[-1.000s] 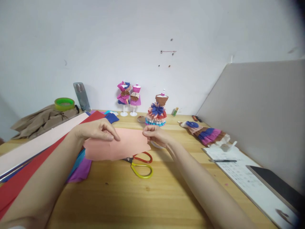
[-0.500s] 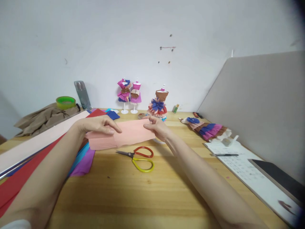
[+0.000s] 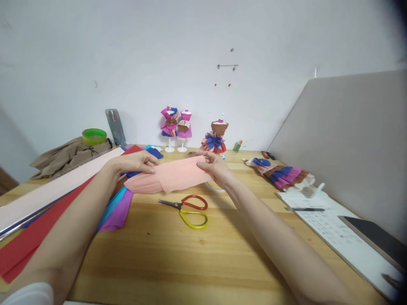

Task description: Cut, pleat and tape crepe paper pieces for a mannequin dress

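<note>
A strip of peach crepe paper point(image 3: 178, 176) is stretched between my two hands above the table, with a folded layer at its left part. My left hand point(image 3: 138, 162) pinches the upper edge near that fold. At the other end, my right hand point(image 3: 213, 167) grips the strip with the thumb in front and fingers behind. Below the paper, scissors point(image 3: 184, 207) with one red and one yellow handle lie on the wood, blades pointing left. Part of a white ring point(image 3: 216, 188) shows behind the strip.
Coloured paper sheets point(image 3: 63, 203) lie at left, beside a brown cloth point(image 3: 66, 159), green tape roll point(image 3: 94, 136) and bottle point(image 3: 115, 127). Small dressed mannequins point(image 3: 185, 127) stand at the back. At right are a paper dress point(image 3: 280, 174), a pen point(image 3: 307, 209) and a dark tablet point(image 3: 372, 239).
My left hand's fingers have closed on the upper edge of the strip, and its left end has lifted slightly. The whole view has shifted a little.
</note>
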Motion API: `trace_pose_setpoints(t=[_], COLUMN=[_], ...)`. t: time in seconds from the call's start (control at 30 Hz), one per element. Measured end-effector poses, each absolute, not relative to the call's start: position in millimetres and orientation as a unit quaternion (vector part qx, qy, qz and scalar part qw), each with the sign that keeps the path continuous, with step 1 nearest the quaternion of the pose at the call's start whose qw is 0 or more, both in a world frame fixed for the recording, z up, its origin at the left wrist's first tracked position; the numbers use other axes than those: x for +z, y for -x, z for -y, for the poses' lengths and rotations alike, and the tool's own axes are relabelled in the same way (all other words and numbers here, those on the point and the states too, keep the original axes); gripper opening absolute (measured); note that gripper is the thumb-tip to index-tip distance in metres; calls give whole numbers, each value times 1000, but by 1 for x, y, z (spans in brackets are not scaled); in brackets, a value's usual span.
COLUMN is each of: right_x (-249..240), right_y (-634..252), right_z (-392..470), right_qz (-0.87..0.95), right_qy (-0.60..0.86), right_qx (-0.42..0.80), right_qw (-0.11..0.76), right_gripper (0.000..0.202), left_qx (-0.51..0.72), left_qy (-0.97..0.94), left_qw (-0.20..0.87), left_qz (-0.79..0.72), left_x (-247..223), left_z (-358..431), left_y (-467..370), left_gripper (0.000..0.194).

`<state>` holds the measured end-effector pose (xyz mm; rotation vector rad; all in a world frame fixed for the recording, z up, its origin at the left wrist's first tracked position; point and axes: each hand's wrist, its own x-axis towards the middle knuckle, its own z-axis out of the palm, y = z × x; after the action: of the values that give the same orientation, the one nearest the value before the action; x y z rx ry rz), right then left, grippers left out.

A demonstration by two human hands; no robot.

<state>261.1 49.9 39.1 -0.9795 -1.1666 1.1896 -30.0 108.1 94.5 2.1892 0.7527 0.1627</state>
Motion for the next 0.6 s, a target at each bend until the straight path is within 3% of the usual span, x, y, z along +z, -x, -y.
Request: trace_pose_setpoints(t=[0.2,0.6], right_x=[41,46], right_y=[-259,-258], right_z=[-49,-45], right_qz=[490,505], right_qy=[419,409], right_qx=[511,493], right_qw=[568,578], right_gripper=[36,31], left_qx=[90,83], left_qy=[-876,-896], left_qw=[344,284], left_qz=[-325,-330], left_x=[101,104], left_z=[-100,-97], left_y=[28,27], left_gripper=[33,25])
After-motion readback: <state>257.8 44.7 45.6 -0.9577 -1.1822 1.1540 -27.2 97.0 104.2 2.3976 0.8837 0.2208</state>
